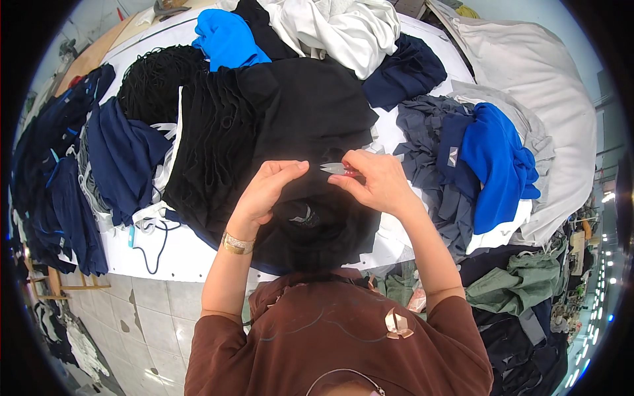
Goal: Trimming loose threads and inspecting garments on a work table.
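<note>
My right hand [380, 179] grips small thread snips [333, 168] with red handles, their pointed metal blades aimed left and slightly apart. My left hand [267, 188] hovers just left of the blade tips, its thumb and forefinger pinched together. Whatever it may hold is too small to make out. Beneath both hands lies a black garment [314, 109], spread over the table, with a small pale emblem [302, 216] on its near part. Folded black garments [214, 132] are stacked in a row along its left side.
The white table [122, 254] carries navy cloth [122, 155], black cords [160, 82] and white cloth [340, 33]. At right lie grey cloth [422, 132] and a bright blue garment [498, 165]. A pale covered heap [548, 86] stands beyond. Green cloth [522, 280] is piled near right.
</note>
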